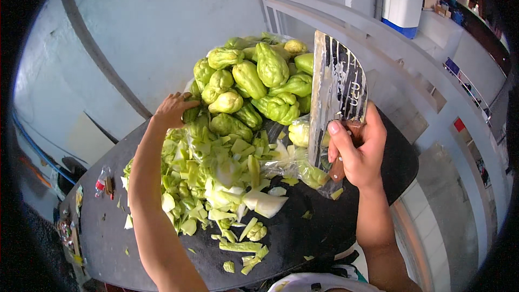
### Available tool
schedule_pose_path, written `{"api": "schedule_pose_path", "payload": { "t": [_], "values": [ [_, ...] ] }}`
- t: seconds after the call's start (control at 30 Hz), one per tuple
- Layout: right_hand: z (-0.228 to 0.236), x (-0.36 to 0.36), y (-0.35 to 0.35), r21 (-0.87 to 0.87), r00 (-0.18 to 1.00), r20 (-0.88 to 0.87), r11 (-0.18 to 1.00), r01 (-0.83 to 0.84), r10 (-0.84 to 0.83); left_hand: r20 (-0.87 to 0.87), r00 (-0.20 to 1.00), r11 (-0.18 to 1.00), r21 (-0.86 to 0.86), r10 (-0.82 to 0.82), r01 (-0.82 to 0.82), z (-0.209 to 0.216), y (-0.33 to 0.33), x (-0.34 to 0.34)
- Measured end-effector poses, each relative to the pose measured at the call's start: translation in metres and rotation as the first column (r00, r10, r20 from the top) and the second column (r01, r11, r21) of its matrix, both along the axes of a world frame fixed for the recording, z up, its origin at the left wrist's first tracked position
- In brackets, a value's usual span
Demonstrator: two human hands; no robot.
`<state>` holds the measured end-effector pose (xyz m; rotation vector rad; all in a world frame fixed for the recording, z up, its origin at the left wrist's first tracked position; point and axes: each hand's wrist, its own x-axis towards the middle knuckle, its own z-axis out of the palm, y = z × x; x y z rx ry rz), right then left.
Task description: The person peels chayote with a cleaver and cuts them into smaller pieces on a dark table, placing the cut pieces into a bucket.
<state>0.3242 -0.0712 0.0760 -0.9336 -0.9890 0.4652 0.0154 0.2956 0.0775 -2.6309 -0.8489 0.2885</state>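
So, right grip [361, 154] first: it's wrapped around the wooden handle [336, 170] of a big broad-bladed knife [340, 84], with the blade standing pretty much upright, pale along its left side and dark with streaky stripes across the rest. Left grip [174, 110] is over at the left side of the chayote pile [246, 78], fingers curled over a darker green chayote [190, 113] there; can't tell from this angle whether it's properly clenched on it or just resting. The pile sits toward the far side of a black desk [324, 232], lots of wrinkly green ones with a few yellower ones mixed in. Right in front of that is a messy heap of cut chayote pieces [184, 184], pale green and whitish, plus some loose strips [240, 246] nearer the person. Some clear plastic bag [292, 168] is bunched up to the right of the heap, near the blade's lower end. Past the desk there's a pale railing [378, 26], with a white-and-blue appliance [403, 8] behind it.
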Motion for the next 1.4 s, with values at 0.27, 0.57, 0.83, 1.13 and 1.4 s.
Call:
{"api": "schedule_pose_path", "payload": {
  "t": [0.27,0.57,0.83,1.13,1.4],
  "values": [
    [-0.004,0.0,0.002,-0.006,1.0,0.018,1.0,-0.002,0.002,0.373,0.923,0.97,-0.245,0.095,0.0,-0.017,0.014,-0.014],
    [-0.004,0.0,0.004,-0.025,0.999,0.031,0.999,0.024,-0.024,0.308,0.903,0.904,-0.394,0.301,-0.167,-0.005,0.014,0.005],
    [-0.012,0.001,0.005,-0.025,0.99,0.09,0.994,0.109,-0.107,0.391,0.885,0.959,0.017,0.253,-0.282,-0.01,-0.018,0.03],
    [-0.018,-0.014,0.003,-0.065,0.988,0.15,0.998,-0.018,0.028,0.679,-0.354,0.762,-0.522,0.643,0.383,-0.004,-0.061,-0.005],
    [-0.014,-0.067,-0.003,0.301,0.665,0.676,0.943,0.143,-0.317,0.856,-0.263,0.882,-0.366,0.444,0.297,0.001,-0.217,-0.037]
  ]
}}
